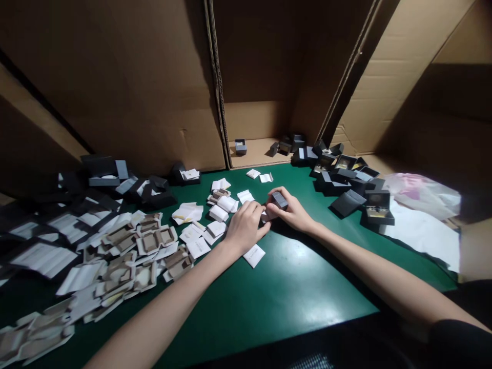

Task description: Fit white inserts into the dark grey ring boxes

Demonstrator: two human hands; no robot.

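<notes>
My right hand (292, 211) is closed around a small dark grey jewelry box (279, 200), held a little above the table. Beside it my left hand (246, 225) is closed, its fingertips and thumb around a small white paper insert (265, 216) that touches or nearly touches the right hand. Most of that insert is hidden by the fingers. A white printed card (254, 255) lies flat just below my left hand. Left of that hand lie several folded white inserts (218, 213), and another white piece (245, 196) is just beyond it.
On the green table (307, 277), many brown-and-white folded inserts (151, 241) spread leftward, with dark boxes (103, 171) behind. More open dark boxes (340, 174) pile up at right, near a plastic bag (423, 193) and white sheet (423, 233). Cardboard walls (154, 92) enclose the back.
</notes>
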